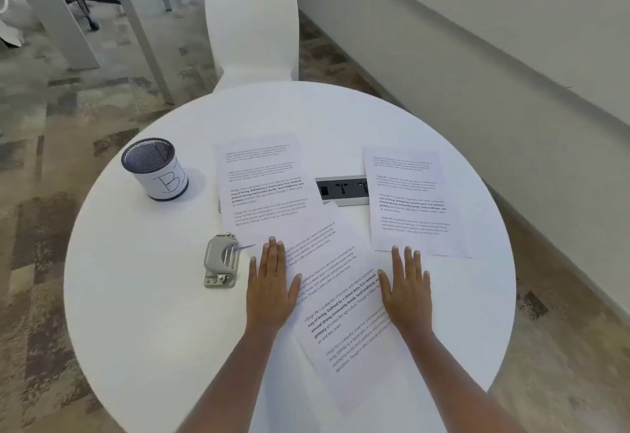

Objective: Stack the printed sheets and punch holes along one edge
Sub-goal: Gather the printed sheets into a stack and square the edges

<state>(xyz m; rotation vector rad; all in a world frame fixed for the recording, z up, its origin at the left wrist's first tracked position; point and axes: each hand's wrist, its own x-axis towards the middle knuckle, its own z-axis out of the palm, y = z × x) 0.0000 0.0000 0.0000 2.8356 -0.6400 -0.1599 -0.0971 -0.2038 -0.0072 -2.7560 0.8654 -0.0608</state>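
i see three printed sheets spread loose on the round white table (136, 296), none stacked square. the nearest sheet (344, 323) lies skewed, its long axis running from the near edge of the table up and to the left, so its lines of text climb toward the right. its far end slips under the middle sheet (269, 187), which sits close to upright with its long axis pointing toward the far edge, tipped slightly left. the third sheet (409, 200) lies toward the right edge, apart from the other two, long axis also toward the far edge, leaning a little the other way. all are thin, flat white paper with four short blocks of black text, one in bold.

my left hand (271, 289) lies flat, palm down, fingers spread wide, on the left margin of the nearest sheet. my right hand (407, 292) lies the same way on that sheet's right side, fingertips touching the near edge of the third sheet. neither holds anything.

the hole punch (221, 260), grey metal with a rounded lever, stands just left of my left hand, long axis toward the far edge. a mesh cup (153, 168) wrapped in a paper label sits near the left edge. a grey socket panel (342, 190) is set into the table between the middle and third sheets.
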